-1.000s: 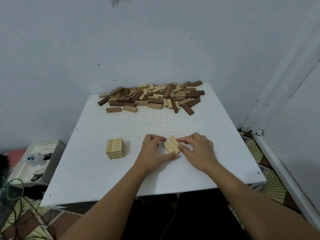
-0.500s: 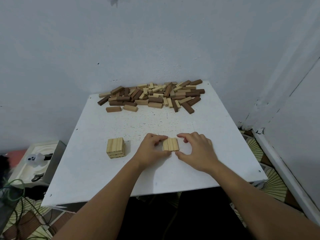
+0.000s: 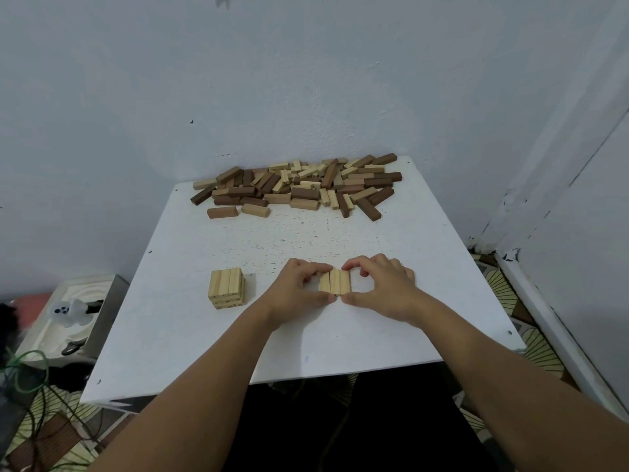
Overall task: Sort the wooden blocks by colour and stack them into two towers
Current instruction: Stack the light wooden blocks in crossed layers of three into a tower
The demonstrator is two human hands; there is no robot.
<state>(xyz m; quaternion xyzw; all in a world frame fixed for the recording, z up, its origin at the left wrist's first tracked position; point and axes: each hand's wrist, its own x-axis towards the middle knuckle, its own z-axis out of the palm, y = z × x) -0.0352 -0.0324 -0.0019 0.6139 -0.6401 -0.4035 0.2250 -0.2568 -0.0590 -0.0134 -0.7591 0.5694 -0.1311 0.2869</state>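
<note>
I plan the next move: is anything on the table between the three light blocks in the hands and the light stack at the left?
Nothing visible. Bare table lies between the three blocks and the stack; only the left hand itself sits on that side.

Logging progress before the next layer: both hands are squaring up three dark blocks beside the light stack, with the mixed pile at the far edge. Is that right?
Not quite. In the head view the three blocks between the left hand and right hand are light wood, not dark. The light stack and far mixed pile are as stated.
</note>
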